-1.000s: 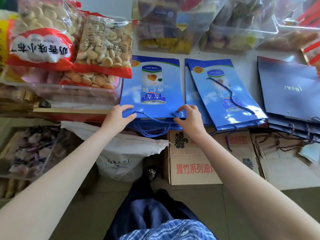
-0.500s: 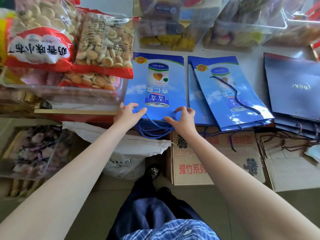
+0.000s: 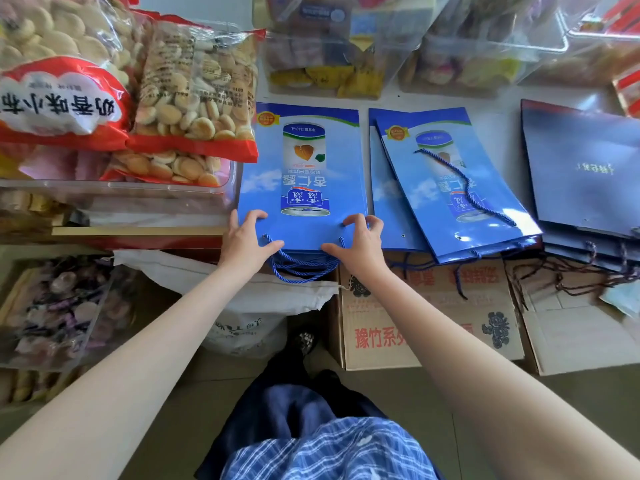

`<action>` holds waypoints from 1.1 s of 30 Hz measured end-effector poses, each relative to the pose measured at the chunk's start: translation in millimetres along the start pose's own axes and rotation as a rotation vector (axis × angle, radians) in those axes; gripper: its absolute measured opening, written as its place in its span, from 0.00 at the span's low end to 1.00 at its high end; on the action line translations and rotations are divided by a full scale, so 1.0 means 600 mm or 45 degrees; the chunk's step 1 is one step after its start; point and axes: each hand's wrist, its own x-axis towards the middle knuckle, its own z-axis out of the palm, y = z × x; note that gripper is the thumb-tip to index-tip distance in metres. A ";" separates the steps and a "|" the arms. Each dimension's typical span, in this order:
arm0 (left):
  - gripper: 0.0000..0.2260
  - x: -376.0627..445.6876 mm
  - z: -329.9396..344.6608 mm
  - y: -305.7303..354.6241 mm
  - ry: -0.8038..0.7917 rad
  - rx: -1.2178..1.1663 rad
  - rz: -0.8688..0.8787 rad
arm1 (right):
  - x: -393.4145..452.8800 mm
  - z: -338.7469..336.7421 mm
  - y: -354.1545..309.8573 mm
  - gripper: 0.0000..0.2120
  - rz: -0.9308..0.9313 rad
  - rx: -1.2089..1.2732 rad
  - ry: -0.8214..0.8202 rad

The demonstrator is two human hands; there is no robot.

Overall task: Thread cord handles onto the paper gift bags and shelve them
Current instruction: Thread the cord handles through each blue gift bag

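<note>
While both hands grip its near edge, a flat blue paper gift bag point(image 3: 304, 174) printed with a drink can lies on top of a stack at the front of the white shelf point(image 3: 491, 102), its blue twisted cord handles point(image 3: 301, 268) hanging in loops over the edge. The left hand point(image 3: 247, 242) pinches the bag's left corner with curled fingers on top and thumb by the cord hole; the right hand point(image 3: 360, 242) clamps the right corner the same way, fingertips bent onto the glossy paper. Just to the right lies a second pile of blue bags point(image 3: 433, 188), fanned and tilted, with a loose blue cord point(image 3: 464, 185) snaking across the top one. Farther right sits a stack of dark navy bags point(image 3: 585, 168) with brown cords dangling. Left of the held bag, a clear plastic bin point(image 3: 114, 195) holds red-trimmed packets of round biscuits point(image 3: 194, 98). Clear tubs point(image 3: 332, 53) of wrapped snacks stand behind. Below the shelf edge stand printed cardboard boxes point(image 3: 429, 327) and a white cloth sack point(image 3: 239, 306).
</note>
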 end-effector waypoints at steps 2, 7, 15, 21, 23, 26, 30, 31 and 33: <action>0.24 -0.001 -0.007 0.002 -0.022 -0.028 -0.010 | 0.001 -0.007 0.001 0.24 0.000 0.018 -0.018; 0.22 -0.012 -0.025 0.003 -0.035 0.090 0.030 | 0.000 -0.042 0.020 0.18 -0.016 0.027 -0.045; 0.14 -0.036 -0.009 0.047 0.288 0.251 0.200 | -0.001 -0.078 0.027 0.16 -0.159 -0.032 -0.087; 0.12 -0.036 0.051 0.163 0.267 0.256 0.396 | 0.011 -0.198 0.102 0.12 -0.147 -0.006 0.153; 0.12 -0.031 0.082 0.200 0.198 0.249 0.409 | 0.015 -0.245 0.153 0.12 -0.106 -0.049 0.195; 0.12 -0.035 0.133 0.245 0.136 0.316 0.418 | 0.022 -0.297 0.228 0.17 -0.060 -0.261 0.215; 0.10 -0.055 0.192 0.294 0.064 0.315 0.408 | 0.026 -0.328 0.300 0.29 -0.151 -0.736 0.069; 0.10 -0.059 0.205 0.301 0.028 0.329 0.431 | 0.025 -0.330 0.314 0.29 -0.203 -0.812 0.042; 0.10 -0.064 0.229 0.315 -0.064 0.361 0.491 | 0.027 -0.334 0.332 0.26 -0.311 -0.868 0.075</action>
